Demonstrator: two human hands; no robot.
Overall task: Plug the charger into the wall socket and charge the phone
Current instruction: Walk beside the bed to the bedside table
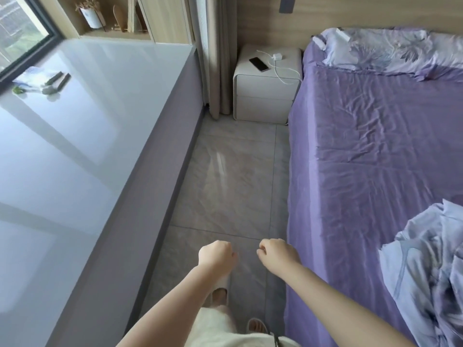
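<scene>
While both arms reach forward low in the head view, the left hand (217,256) is curled into a loose fist, nothing in it. Right hand (278,254) likewise loosely curled, fingers tucked, holding nothing. Hands sit side by side, a small gap between them, over the grey tiled floor (233,176). Below them: pale shorts and two feet in light slippers (255,325).

Right side: bed with purple sheet (375,151), a crumpled light blue floral blanket (426,271) at its near corner, matching pillow (375,48) at the head end. Left side: a long glossy white ledge (62,146) under the window, with a few small dark items and papers (42,80) at its far end; can't tell what they are.

Far end of the aisle: white nightstand (265,96), just beside the bed and a beige curtain (218,58). On its top lies the black phone (258,64), flat, screen dark. Near it the white charger (277,56), its white cable (278,73) looping over the top towards the front edge. Whether the cable is in the phone, can't tell. A dark wall plate (287,5) sits on the wood panel above the nightstand; too small to tell if it's the socket. Everything for the task is well apart from the hands.
</scene>
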